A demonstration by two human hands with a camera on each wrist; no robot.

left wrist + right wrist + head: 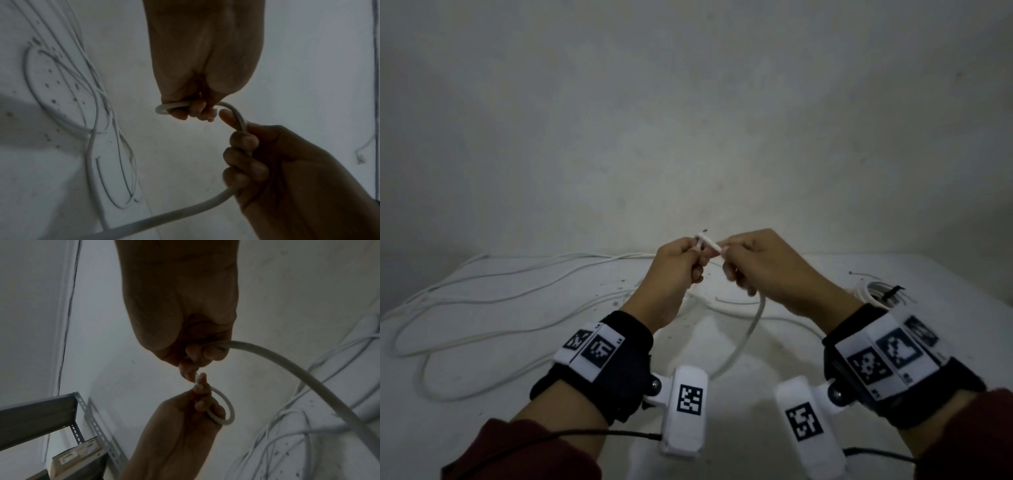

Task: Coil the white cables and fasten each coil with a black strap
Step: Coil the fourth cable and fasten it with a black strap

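- Left hand: raised above desk, fingers curled, grip clamped on end of cable; small tight loop of cable sticking out past fingers in left wrist view.
- Right hand: raised beside left hand, knuckles nearly touching it, fingers curled, grip clamped on same cable a little further along.
- Cable: white, thick; short bright section bridging the 2 hands at top; from under right hand, hanging down in a curve between both wrists toward near edge of desk.
- Cable, right wrist view: leaving right fist and arcing down to right; ring-shaped loop at left fingertips below.
- Loose cables: white, spread in long wide loops over left half of desk, some crossing each other; thin ends lying near desk centre, below hands.
- Coil: white, wound, lying on desk at right, just beyond right wrist, partly hidden by wristband.
- Strap: black, across coil at right; whether fastened, cannot tell.
- Desk: white, scattered dark specks near centre; set against pale wall.
- Wrist cameras: white housings with black-and-white markers, 1 under each wrist, on black bands.
- Shelf: grey metal, perforated uprights, low left in right wrist view; boxes on lower level, contents unclear.
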